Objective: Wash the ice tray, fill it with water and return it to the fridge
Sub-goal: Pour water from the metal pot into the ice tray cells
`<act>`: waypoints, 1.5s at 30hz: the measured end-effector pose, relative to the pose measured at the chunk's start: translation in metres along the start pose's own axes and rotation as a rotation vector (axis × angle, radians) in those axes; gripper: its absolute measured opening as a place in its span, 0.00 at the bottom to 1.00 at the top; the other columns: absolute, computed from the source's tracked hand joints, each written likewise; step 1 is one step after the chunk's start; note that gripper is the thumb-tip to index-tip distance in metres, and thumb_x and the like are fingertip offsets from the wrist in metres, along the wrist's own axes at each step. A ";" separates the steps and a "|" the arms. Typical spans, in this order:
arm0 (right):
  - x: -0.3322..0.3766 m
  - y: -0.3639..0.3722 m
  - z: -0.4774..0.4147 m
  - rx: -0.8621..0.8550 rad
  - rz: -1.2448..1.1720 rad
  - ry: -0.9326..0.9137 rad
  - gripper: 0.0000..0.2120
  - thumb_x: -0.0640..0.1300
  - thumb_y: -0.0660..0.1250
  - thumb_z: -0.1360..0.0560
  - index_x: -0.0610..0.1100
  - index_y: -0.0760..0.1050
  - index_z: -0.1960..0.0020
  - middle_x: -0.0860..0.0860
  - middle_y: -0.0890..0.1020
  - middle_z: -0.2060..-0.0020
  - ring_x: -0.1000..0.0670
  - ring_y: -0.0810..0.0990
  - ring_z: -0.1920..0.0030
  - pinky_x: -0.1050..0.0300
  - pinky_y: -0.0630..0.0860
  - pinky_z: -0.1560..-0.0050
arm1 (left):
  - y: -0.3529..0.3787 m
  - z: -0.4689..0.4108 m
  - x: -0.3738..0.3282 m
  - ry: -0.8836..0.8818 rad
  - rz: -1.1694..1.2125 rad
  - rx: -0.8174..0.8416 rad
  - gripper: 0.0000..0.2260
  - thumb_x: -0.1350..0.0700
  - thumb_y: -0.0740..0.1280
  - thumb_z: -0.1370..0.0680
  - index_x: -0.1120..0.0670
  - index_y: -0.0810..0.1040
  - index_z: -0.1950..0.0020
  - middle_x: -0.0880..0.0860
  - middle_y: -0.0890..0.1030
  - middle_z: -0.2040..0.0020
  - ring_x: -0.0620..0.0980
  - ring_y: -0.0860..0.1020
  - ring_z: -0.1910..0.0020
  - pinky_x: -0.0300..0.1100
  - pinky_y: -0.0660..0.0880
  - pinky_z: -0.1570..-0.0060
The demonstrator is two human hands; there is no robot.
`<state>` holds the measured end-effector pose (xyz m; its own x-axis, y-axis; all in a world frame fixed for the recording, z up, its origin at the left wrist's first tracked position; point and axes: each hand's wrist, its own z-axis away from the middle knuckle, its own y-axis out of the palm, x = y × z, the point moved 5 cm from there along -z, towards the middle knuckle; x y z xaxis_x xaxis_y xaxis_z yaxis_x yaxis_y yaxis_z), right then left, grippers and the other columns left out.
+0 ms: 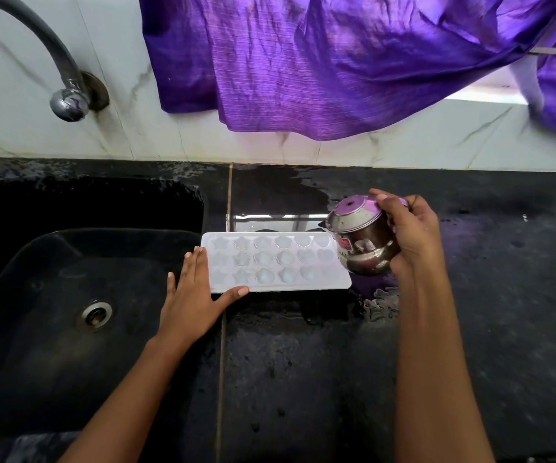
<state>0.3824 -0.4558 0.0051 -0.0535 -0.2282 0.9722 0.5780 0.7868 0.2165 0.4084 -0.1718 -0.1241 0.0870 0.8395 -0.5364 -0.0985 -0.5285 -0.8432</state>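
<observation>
A white ice tray [275, 262] with star-shaped cells lies flat on the wet black counter, just right of the sink. My left hand [196, 292] rests against the tray's left end, fingers straight and thumb along its front edge. My right hand [410, 235] grips a small steel pot [362, 238], tipped over on its side above the tray's right end, its mouth facing down toward the cells. Water shines in several cells.
A black sink [69, 295] with a steel drain [94, 315] fills the left. A curved tap [66, 95] comes out of the tiled wall above it. A purple curtain [337, 61] hangs over the back wall. Puddles lie on the black counter [504, 295].
</observation>
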 end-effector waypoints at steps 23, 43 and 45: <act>-0.004 0.024 0.004 0.087 0.069 -0.023 0.13 0.35 0.66 0.27 0.46 0.66 0.63 0.49 0.83 0.53 0.53 0.82 0.59 0.61 0.78 0.66 | 0.001 0.001 0.001 0.001 -0.004 0.007 0.50 0.27 0.51 0.35 0.54 0.39 0.23 0.49 0.42 0.22 0.44 0.39 0.24 0.51 0.37 0.27; 0.000 0.027 0.005 0.084 0.096 -0.043 0.13 0.34 0.67 0.27 0.46 0.66 0.63 0.48 0.83 0.50 0.49 0.81 0.55 0.51 0.80 0.56 | 0.001 0.001 0.001 0.005 0.003 -0.006 0.50 0.27 0.52 0.35 0.54 0.40 0.23 0.49 0.44 0.22 0.44 0.40 0.24 0.51 0.38 0.27; 0.001 0.027 0.004 0.084 0.099 -0.044 0.12 0.35 0.67 0.27 0.46 0.67 0.63 0.49 0.83 0.51 0.49 0.81 0.55 0.50 0.80 0.55 | 0.001 0.001 0.001 0.005 0.006 -0.008 0.50 0.27 0.52 0.35 0.54 0.40 0.23 0.49 0.44 0.22 0.44 0.40 0.24 0.51 0.38 0.27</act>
<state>0.3947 -0.4319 0.0120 -0.0362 -0.1232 0.9917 0.5122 0.8498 0.1243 0.4073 -0.1718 -0.1258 0.0919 0.8354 -0.5418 -0.0916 -0.5347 -0.8400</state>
